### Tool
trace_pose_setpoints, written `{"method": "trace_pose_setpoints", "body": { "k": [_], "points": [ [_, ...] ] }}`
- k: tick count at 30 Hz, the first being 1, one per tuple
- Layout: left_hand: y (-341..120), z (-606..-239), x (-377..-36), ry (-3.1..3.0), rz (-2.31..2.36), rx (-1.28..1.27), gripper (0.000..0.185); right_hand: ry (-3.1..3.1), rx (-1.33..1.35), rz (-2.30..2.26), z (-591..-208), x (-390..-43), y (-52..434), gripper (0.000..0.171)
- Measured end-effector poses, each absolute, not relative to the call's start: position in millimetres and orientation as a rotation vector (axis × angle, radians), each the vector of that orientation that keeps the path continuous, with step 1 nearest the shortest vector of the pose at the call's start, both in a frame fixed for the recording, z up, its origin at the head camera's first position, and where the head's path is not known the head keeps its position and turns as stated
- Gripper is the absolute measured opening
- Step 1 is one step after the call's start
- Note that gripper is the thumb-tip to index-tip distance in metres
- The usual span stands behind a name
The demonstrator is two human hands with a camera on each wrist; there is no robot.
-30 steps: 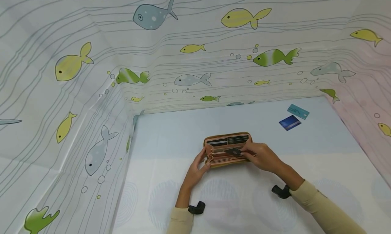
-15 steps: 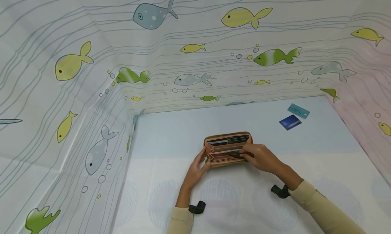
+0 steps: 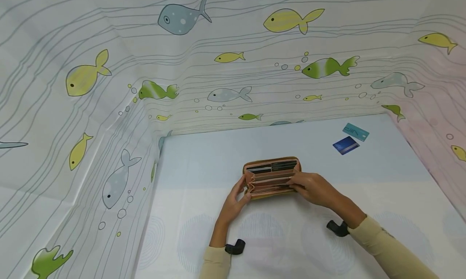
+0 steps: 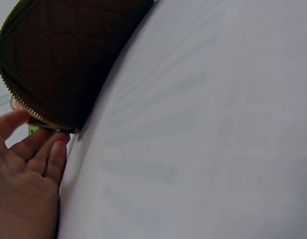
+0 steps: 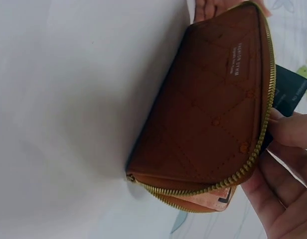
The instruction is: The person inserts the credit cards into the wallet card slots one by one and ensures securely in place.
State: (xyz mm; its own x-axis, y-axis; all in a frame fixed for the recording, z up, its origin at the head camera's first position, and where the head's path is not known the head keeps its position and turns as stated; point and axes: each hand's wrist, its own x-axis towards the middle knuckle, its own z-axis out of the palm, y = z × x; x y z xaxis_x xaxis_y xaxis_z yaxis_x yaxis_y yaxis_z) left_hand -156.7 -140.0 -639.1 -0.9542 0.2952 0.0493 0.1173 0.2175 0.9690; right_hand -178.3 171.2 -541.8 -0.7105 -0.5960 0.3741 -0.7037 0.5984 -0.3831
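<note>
An orange-brown zip wallet lies open on the pale table, with dark cards in its far slots. My left hand grips the wallet's left end, thumb and fingers on either side. In the left wrist view the left hand's fingertips sit under the zip edge of the wallet. My right hand is at the wallet's right end. In the right wrist view, the right hand pinches a dark green card that sticks out behind the wallet.
A teal card and a blue card lie at the table's far right. Fish-print curtain walls the table on the left, back and right. A wrist camera mount sits on each forearm.
The dark card in my right hand has sunk lower into the wallet's middle section and now barely shows from above. My left hand has stayed put.
</note>
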Motion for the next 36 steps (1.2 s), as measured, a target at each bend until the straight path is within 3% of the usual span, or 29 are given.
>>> {"method": "trace_pose_setpoints", "body": {
  "k": [18,27,36],
  "points": [
    [-140,-638,-159,2.353,1.818,0.433,0.068,-2.535,1.167,0.473,-536,-174,179,0.018],
    [-138,-598,-151,2.297,1.77,0.438,0.069,-2.582,1.206,0.416,-530,-172,178,0.014],
    [-139,-598,-150,2.305,1.774,0.434,0.069,-2.646,1.216,0.383,-530,-172,175,0.018]
  ]
}}
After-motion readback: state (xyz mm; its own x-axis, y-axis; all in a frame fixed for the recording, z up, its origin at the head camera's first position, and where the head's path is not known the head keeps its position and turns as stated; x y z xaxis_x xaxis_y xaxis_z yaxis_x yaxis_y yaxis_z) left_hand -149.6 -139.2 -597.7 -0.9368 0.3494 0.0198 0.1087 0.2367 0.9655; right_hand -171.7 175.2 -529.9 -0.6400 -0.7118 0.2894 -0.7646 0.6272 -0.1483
